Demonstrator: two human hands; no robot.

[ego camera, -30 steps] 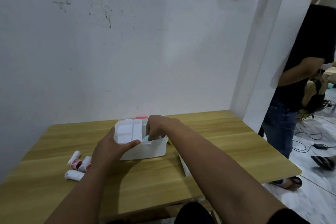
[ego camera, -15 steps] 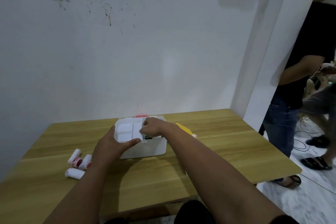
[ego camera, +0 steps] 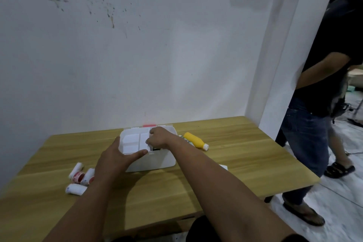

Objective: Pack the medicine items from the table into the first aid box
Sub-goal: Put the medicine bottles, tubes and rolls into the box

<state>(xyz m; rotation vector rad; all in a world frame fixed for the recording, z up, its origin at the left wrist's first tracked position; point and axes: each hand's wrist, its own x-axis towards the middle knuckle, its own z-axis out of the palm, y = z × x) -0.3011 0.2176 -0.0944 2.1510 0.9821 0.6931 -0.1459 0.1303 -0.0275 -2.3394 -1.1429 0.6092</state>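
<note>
We have our left hand (ego camera: 115,158) braced on the near left corner of the white rectangular plastic first aid box (ego camera: 153,160), thumb stretched along its front rim, so that grip is spread and pressing rather than pinching. Our right hand (ego camera: 158,138) sits curled over the white compartmented tray insert (ego camera: 131,140) at the top of the box; its fingers are folded down at the tray's right edge, seemingly nipping that edge, though we cannot tell for certain what they hold.

A second ago the right hand was dipped inside the box's right-hand side. It has since come up and shifted left onto the tray, and the yellow plastic bottle with a white cap (ego camera: 194,140), hidden then, now lies in plain sight on the wooden bench (ego camera: 245,155) just to the right of the box. The left hand has hardly moved.

We judge from this that whatever went into the lower part is settled, and the tray is being seated or slid across over it. The job is well short of done: the cluster of white bandage rolls with red labels (ego camera: 80,178) lies on the bench left of the box, and the bottle lies outside it too. A small white object (ego camera: 224,167) peeks from behind our right forearm, too hidden to name
</note>
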